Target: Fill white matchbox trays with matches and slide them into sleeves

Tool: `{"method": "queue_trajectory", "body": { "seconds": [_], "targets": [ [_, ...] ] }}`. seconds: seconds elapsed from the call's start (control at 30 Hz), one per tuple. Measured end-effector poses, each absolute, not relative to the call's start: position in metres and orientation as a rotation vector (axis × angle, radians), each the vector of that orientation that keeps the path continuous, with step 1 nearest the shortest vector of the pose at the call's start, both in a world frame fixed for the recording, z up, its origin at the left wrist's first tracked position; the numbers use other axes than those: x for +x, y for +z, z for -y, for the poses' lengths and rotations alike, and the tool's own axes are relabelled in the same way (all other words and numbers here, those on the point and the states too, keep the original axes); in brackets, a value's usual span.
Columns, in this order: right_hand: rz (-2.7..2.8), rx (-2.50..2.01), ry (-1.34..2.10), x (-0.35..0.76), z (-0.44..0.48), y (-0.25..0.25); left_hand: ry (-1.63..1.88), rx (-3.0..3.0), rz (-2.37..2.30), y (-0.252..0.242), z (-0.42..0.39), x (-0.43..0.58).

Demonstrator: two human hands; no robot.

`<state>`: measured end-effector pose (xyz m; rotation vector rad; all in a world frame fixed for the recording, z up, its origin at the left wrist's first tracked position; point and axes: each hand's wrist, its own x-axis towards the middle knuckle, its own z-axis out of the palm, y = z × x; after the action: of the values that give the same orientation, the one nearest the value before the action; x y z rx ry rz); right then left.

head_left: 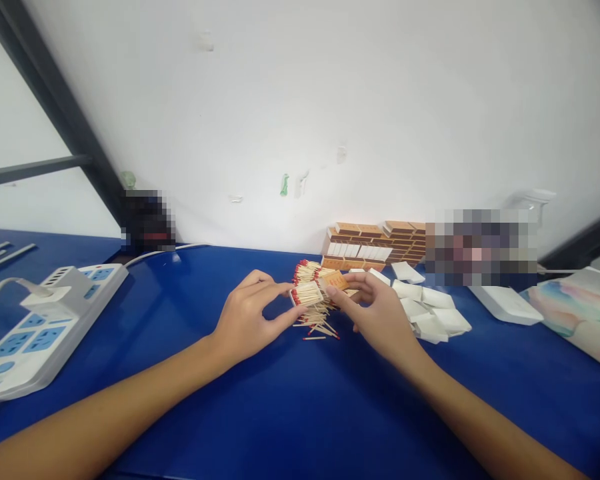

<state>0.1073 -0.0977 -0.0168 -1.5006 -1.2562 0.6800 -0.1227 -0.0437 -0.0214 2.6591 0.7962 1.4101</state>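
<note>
Between thumb and fingers, my left hand (247,313) grips a small white matchbox tray (307,295) filled with red-tipped matches. My right hand (377,310) pinches an orange matchbox sleeve (334,281) close against the tray's right end. Whether the tray's end sits inside the sleeve, I cannot tell. Below and behind both hands lies a heap of loose matches (320,312), partly hidden by the box and fingers. One single match (314,338) lies apart at the near side of the heap.
Stacked matchboxes (405,241) stand against the wall. Several white trays (433,310) are piled right of my right hand. A power strip (40,333) with a plugged-in charger (57,293) lies at left on the blue table (280,413). A colourful packet (580,313) lies far right.
</note>
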Motion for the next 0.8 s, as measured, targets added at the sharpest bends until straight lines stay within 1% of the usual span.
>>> {"method": "queue_trajectory", "body": {
  "seconds": [0.33,0.8],
  "targets": [
    [1.381,-1.483,0.609,0.1058,0.1011,-0.0211,1.429,2.663,-0.799,-0.0233,0.0438,-0.1232],
    [1.286,-1.350,0.779,0.1150,0.0934,-0.0253,1.448,2.687,-0.752,-0.0242,0.0420,-0.1228]
  ]
}}
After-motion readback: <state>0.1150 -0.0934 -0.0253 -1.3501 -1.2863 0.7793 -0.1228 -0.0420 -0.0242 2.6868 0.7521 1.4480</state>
